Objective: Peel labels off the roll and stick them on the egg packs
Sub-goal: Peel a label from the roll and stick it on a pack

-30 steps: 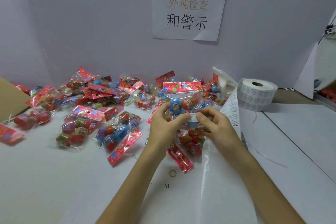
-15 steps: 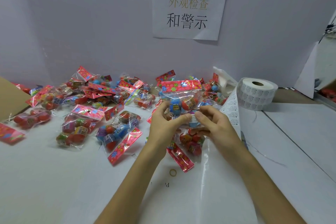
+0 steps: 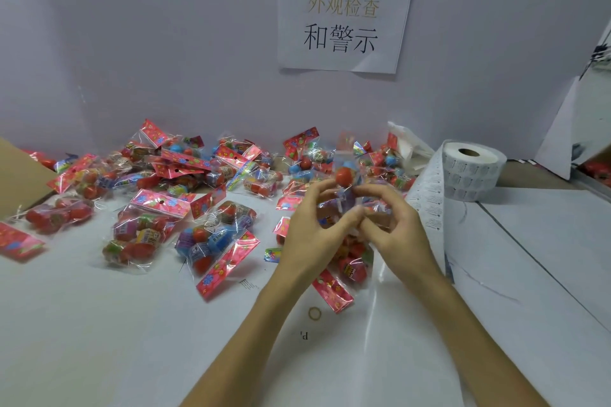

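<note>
A clear egg pack (image 3: 345, 177) with red and blue eggs is held upright above the table, blurred by motion. My left hand (image 3: 309, 235) grips its left side with thumb and fingers. My right hand (image 3: 395, 231) pinches its lower right side. The white label roll (image 3: 469, 170) stands at the right, and its strip of labels (image 3: 428, 205) trails down beside my right wrist. Several more egg packs (image 3: 148, 228) with red headers lie scattered across the table's left and back.
A paper sign (image 3: 344, 13) hangs on the back wall. A brown cardboard flap (image 3: 16, 175) is at the far left. A rubber band (image 3: 314, 313) lies on the white table (image 3: 99, 340) between my forearms. White panels stand at the right.
The pack has turned in my hands: its red header no longer faces me and a red egg now shows on top. Both hands stay in about the same place.
</note>
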Demonstrator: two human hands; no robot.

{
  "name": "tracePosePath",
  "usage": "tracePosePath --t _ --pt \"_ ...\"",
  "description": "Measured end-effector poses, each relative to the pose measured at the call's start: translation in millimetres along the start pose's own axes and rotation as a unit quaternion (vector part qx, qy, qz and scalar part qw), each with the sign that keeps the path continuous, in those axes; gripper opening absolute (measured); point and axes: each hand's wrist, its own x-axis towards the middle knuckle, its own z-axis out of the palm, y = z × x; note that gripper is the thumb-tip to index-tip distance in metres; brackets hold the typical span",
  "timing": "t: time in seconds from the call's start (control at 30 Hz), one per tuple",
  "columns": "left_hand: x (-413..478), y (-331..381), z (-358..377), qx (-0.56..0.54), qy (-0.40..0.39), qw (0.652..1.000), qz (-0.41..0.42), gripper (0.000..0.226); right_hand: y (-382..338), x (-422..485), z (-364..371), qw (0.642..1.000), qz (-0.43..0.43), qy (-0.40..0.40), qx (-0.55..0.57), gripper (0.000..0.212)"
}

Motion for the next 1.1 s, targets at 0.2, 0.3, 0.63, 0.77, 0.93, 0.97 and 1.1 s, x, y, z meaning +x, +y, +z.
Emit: tracePosePath --t 0.2,0.3,0.63,0.77,0.93,0.97,1.1 --pt "7.5 -0.7 -13.4 -0.071 0.071 0.993 -0.070 0.026 -2.1 1.9 -3.9 0.999 0.000 -0.030 -0.028 0.033" --pt "5.9 0.7 -12.9 -0.103 0.074 0.987 -0.101 0.030 -1.8 1.6 -3.1 0.999 0.003 -0.030 -0.037 0.033" --pt "9.8 5.0 -17.7 -0.213 0.036 0.961 -0.175 0.041 3.3 6.9 -8.9 0.995 0.030 0.086 -0.052 0.038" --pt "9.5 6.9 -18.9 -0.235 0.009 0.956 -0.173 0.041 4.0 8.1 -10.5 0.993 0.091 0.051 0.057 0.027" --pt "10.7 7.0 -19.6 -0.263 0.014 0.945 -0.194 0.032 5.9 7.6 -8.9 0.991 0.088 0.062 0.081 0.020" --pt "10.9 7.2 -19.4 -0.276 0.003 0.941 -0.196 0.029 6.1 7.7 -9.5 0.990 0.092 0.067 0.080 0.020" --pt "8.8 7.0 -16.4 -0.269 -0.026 0.940 -0.206 0.041 2.0 7.0 -10.6 0.987 0.102 0.050 0.113 0.019"
